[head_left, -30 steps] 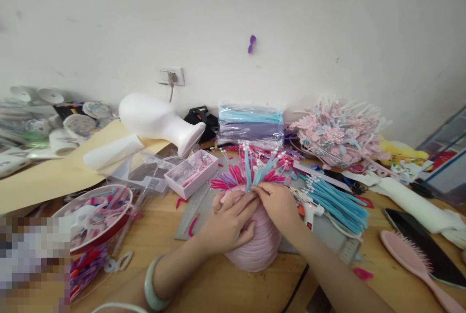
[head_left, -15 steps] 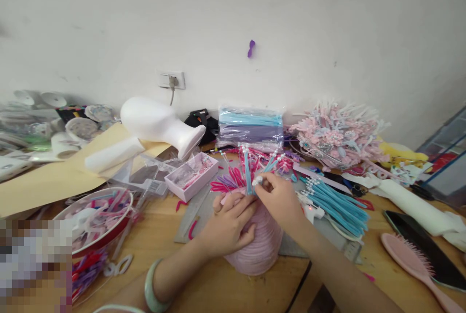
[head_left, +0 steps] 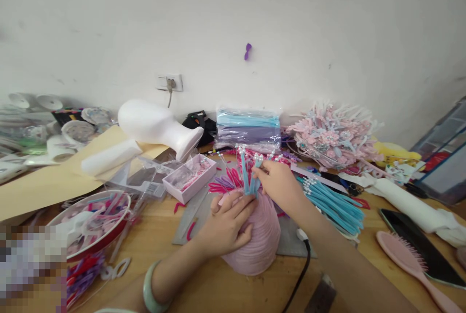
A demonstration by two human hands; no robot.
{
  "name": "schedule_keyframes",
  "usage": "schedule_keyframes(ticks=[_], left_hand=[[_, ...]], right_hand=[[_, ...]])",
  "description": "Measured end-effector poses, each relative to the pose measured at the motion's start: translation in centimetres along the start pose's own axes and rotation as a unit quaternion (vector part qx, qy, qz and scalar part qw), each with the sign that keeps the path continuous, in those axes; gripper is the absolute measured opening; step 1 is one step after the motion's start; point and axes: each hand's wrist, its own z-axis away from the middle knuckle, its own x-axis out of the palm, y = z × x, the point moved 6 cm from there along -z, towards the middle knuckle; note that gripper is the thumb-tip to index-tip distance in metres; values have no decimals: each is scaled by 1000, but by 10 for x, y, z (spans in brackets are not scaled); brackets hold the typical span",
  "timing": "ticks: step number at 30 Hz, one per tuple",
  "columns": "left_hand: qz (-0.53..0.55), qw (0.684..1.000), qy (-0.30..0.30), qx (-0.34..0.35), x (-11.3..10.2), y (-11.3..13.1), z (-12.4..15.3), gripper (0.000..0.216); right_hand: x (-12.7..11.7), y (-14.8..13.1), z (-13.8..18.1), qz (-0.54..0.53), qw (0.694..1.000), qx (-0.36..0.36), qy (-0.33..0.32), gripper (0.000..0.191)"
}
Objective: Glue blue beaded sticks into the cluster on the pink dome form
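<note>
A pale pink ribbed dome (head_left: 257,245) sits in front of me, with a tuft of pink and purple fuzzy loops (head_left: 229,182) at its top. My left hand (head_left: 229,221) lies over the dome's upper left side, its fingers curved onto it and their tips at the foot of the blue stems. Fuzzy blue pipe cleaner stems (head_left: 244,170) tipped with white beads stand up from the top. One such blue pipe cleaner (head_left: 256,177) is pinched by my right hand (head_left: 278,184), its beaded end pointing up. My fingers partly hide where it meets the dome.
A bunch of bead-tipped blue pipe cleaners (head_left: 331,204) lies on the right, near a pink hairbrush (head_left: 398,252) and a dark tablet (head_left: 433,250). Leftward stand a lilac box (head_left: 191,179) and an oval basket (head_left: 125,206). A white foam head (head_left: 145,121) lies behind. A black cable (head_left: 304,269) crosses the front.
The blue pipe cleaner in my right hand has swung upright against the dome's top. My left hand keeps its place. A white-ended black cable now shows more clearly below my right forearm.
</note>
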Motion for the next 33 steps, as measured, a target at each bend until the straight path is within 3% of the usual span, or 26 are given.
schedule_keyframes(ticks=[12,20,25,30,33], left_hand=[[3,1000,15,3,-1,1,-1,42],[-9,999,38,10,-3,3,0,40],[-8,999,40,14,-5,3,-1,40],[2,1000,25,5,-4,2,-1,41],[8,1000,21,2,-2,2,0,42]], right_hand=[[-13,-14,-5,-72,997,-14,15,15],[-34,-19,-15,-96,995,27,-5,27],[-56,-14,4,-153,985,-14,73,25],[-49,-4,32,-70,995,-61,42,35],[-59,-3,31,-14,994,-75,83,27]])
